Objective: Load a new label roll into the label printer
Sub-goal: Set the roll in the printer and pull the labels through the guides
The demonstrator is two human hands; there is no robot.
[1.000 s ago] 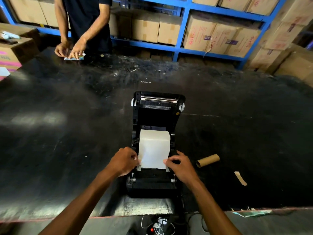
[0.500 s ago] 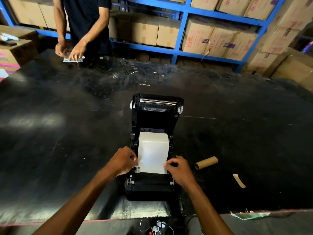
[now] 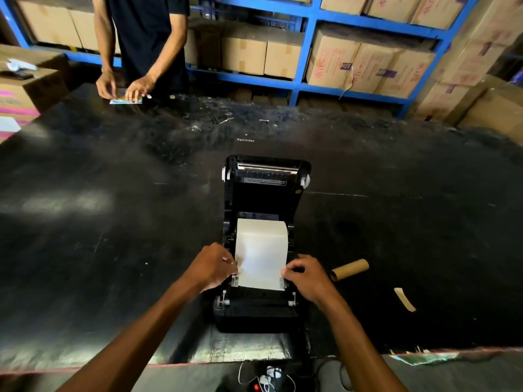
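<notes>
Across nearly the whole view, a wide black tabletop [image 3: 113,222], scuffed and dusty toward the far side. Behind it, blue shelving [image 3: 307,49] packed with cardboard boxes [image 3: 285,56]. At the far left edge, a second person [image 3: 147,38] in a dark shirt, both hands down on a small card [image 3: 126,101] lying on the tabletop.

Near the front edge, at centre, a black label printer [image 3: 263,312] with its lid [image 3: 266,182] swung up and back. Inside the open bay, the white label roll [image 3: 261,236], its loose end drawn forward in a flat sheet toward the front of the printer.

On the sheet's left edge, the left hand [image 3: 212,264], fingers curled narrow and pinching the paper. On the right edge, the right hand [image 3: 308,275], fingertips likewise closed on the paper just above the small grey guide [image 3: 282,282].

Right of the printer, lying on its side, an empty brown cardboard core [image 3: 349,269]. Further right and nearer, apart from the core, a small tan strip of paper [image 3: 404,299].
</notes>
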